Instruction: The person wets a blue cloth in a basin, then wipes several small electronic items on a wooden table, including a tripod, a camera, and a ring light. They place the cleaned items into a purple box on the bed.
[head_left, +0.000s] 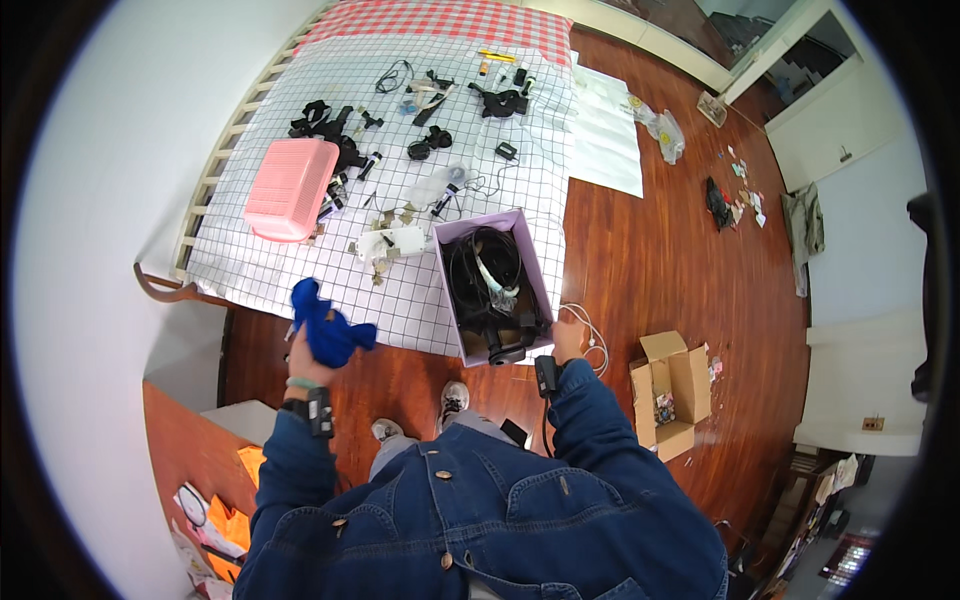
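Observation:
My left hand (306, 361) is closed around a crumpled blue cloth (330, 330), held just off the bed's near edge. My right hand (570, 342) grips the near right corner of a lilac open-topped storage box (442, 289); its fingertips are partly hidden. Inside that box lie coiled black cables (469, 259), a pale strip in clear plastic (491, 277) and a black cylindrical device (506, 352). The box rests on a checked bed cover (405, 315) by the bed's near right corner. Close to my right hand, a white cable (596, 337) with a plug loops down.
An upturned pink plastic basket (292, 187) sits on the bed beside black straps (322, 124). Small metal pieces surround a white plastic case (394, 242). An open cardboard box (671, 397) stands on the wooden floor at right. Scraps and a plastic bag (667, 139) lie farther off.

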